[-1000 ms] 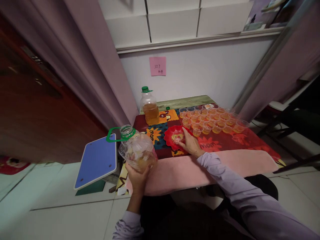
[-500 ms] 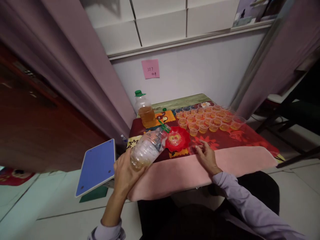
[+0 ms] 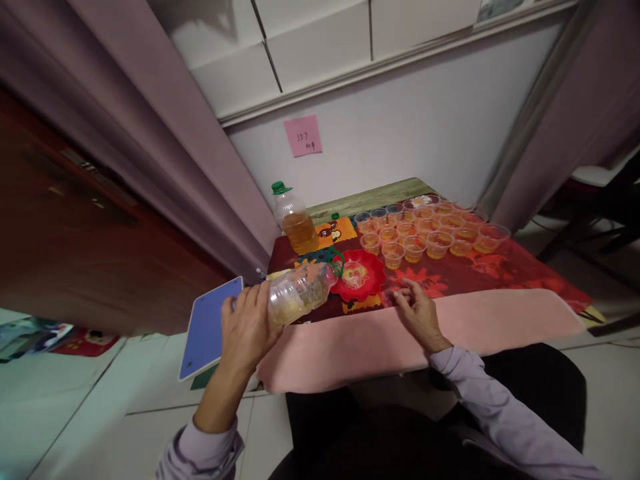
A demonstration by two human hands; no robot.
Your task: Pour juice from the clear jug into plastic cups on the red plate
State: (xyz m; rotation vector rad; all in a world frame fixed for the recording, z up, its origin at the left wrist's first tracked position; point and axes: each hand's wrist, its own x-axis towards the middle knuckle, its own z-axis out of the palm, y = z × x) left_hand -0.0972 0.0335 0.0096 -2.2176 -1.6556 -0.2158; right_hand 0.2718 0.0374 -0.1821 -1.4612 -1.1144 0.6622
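My left hand (image 3: 250, 323) grips a clear plastic bottle (image 3: 295, 297) by its base end. The bottle is tipped nearly flat, a little pale yellow liquid inside, its mouth and green handle ring over a red scalloped dish (image 3: 375, 283). In that dish stands a clear plastic cup (image 3: 355, 275); its fill level is hard to make out. My right hand (image 3: 417, 312) rests by the near table edge, right of the dish, fingers loosely bent and apart. A faint clear shape lies by its fingertips, too indistinct to name.
Several small clear cups of amber liquid (image 3: 415, 248) stand in rows at the right. A large green-capped bottle (image 3: 300, 230) stands behind the dish, with a loose green cap (image 3: 335, 216) nearby. Pink cloth (image 3: 345, 357) covers the near edge; a blue board (image 3: 207, 327) is at left.
My left hand has tipped the bottle further, bringing it closer to level, with its mouth over the dish. My right hand stays almost in place. The whole view has shifted slightly.
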